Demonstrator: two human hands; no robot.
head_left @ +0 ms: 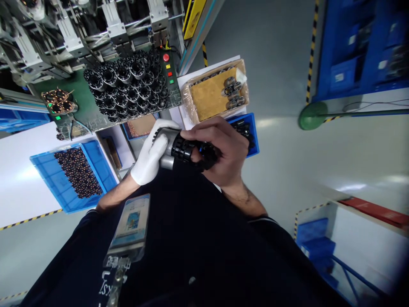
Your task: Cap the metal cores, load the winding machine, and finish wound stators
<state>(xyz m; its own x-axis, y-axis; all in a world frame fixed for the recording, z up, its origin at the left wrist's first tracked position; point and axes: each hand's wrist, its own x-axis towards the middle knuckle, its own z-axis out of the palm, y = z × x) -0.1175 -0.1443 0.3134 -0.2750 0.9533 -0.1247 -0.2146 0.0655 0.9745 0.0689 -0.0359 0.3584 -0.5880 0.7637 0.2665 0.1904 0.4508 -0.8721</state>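
Observation:
My left hand (147, 158), in a white glove, is wrapped round silver metal stator cores (167, 162); at least two show, side by side. A black slotted plastic end ring (181, 150) sits at the right end of one core. My bare right hand (228, 149) has its fingers curled round more black plastic end rings (209, 155), its thumb reaching to the core. Both hands meet in front of my chest, just off the bench edge. How many rings the right hand holds is partly hidden by its fingers.
Rows of stator cores with black rings (131, 91) stand on the green bench (84, 113), beside copper-wound stators (59, 100) and pliers (72, 125). Machinery lines the back. A carton (204, 100) and a blue bin (254, 145) lie right; a blue crate (47, 170) of wound parts lies left.

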